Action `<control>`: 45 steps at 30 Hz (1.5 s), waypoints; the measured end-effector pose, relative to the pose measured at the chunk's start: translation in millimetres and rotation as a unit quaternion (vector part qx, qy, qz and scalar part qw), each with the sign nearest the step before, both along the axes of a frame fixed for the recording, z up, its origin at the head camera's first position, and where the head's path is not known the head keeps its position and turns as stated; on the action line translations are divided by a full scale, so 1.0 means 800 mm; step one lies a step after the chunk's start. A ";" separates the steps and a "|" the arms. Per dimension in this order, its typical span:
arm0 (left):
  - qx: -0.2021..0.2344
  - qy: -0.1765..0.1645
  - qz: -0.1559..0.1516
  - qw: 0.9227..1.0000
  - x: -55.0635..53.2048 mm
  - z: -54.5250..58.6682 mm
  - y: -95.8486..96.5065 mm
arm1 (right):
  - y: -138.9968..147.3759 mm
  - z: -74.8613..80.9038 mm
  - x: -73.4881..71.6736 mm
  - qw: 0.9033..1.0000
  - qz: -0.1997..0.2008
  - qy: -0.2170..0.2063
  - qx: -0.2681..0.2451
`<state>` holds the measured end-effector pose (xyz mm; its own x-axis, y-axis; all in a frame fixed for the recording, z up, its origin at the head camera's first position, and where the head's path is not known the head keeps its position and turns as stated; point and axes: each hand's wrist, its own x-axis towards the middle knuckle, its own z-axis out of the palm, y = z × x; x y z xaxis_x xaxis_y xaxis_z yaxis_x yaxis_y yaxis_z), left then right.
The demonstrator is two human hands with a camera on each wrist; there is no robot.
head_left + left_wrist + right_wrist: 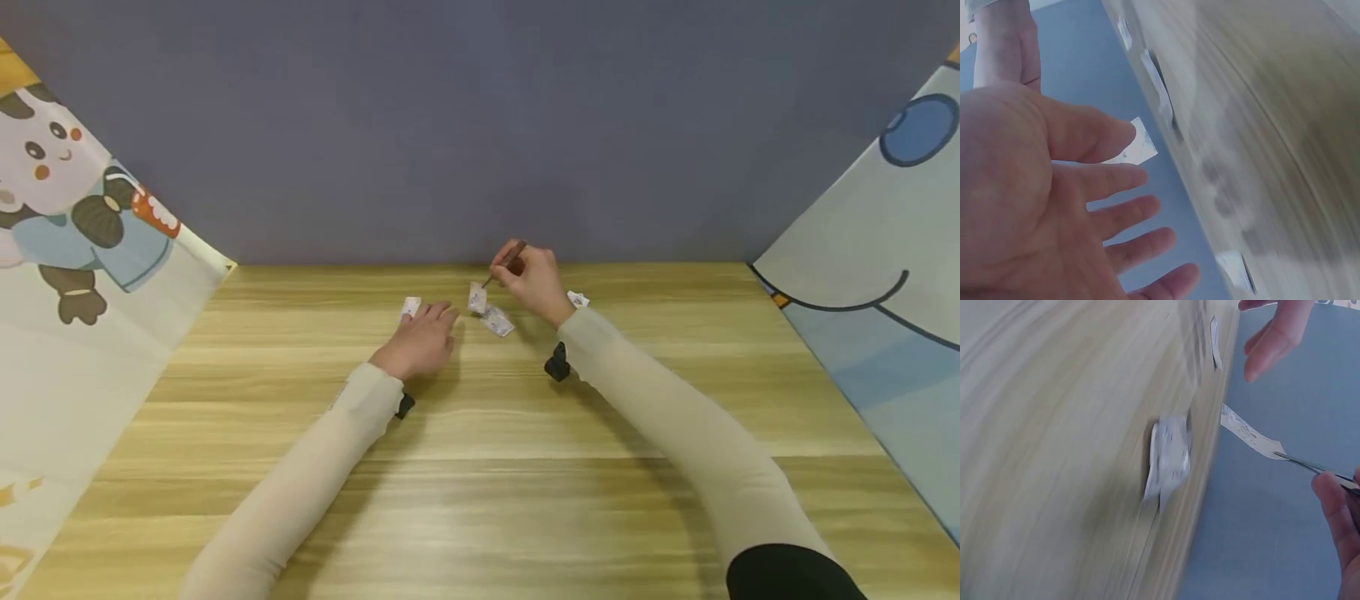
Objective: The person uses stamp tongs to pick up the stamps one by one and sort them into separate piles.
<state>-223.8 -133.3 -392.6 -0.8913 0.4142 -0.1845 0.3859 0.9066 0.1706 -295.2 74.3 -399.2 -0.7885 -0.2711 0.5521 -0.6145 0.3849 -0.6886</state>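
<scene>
My right hand (536, 282) pinches a pair of slim tweezers (1316, 467). Their tips grip the edge of a small pale paper stamp (1252, 434) with a toothed border, held up off the table and slightly curved. Below it, a patterned stamp or small stack (498, 322) lies on the wood. My left hand (422, 340) hovers with fingers spread, holding nothing. Another stamp (410, 306) lies by its fingertips, partly hidden in the head view. In the left wrist view, the raised stamp (1142, 145) shows behind the thumb, partly covered.
More pale paper pieces (578, 299) lie on the table beyond my right wrist. The wood-grain tabletop (480, 500) meets a grey-blue upright panel (480, 133) at the back. Cartoon-printed panels (67, 200) stand at both sides.
</scene>
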 end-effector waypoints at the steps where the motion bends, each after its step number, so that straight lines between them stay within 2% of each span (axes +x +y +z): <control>1: 0.000 -0.002 0.005 1.000 0.000 0.000 -0.004 | -0.005 -0.001 -0.001 1.000 0.001 -0.004 -0.001; 7: -0.003 -0.009 0.025 1.000 0.000 0.000 -0.025 | -0.035 -0.007 -0.008 0.998 0.009 -0.047 -0.029; 11: 0.006 -0.006 0.031 0.999 -0.002 -0.002 -0.035 | -0.053 -0.009 -0.009 0.997 0.014 -0.058 -0.042; 20: 0.008 -0.026 0.056 0.998 -0.004 -0.010 -0.049 | -0.090 -0.020 -0.013 0.995 0.034 -0.091 -0.024; 27: -0.021 -0.026 0.035 0.999 -0.004 -0.017 -0.044 | -0.104 -0.033 -0.021 0.996 0.028 -0.086 0.020; 34: -0.034 -0.032 0.039 0.998 -0.001 -0.014 -0.045 | -0.111 -0.035 -0.025 0.995 0.013 -0.091 0.049; 41: -0.042 -0.033 0.043 0.998 -0.003 -0.013 -0.053 | -0.118 -0.031 -0.026 0.995 0.005 -0.078 0.058; 45: -0.035 -0.026 0.050 0.998 -0.004 -0.011 -0.058 | -0.116 -0.020 -0.023 0.997 0.004 -0.058 0.049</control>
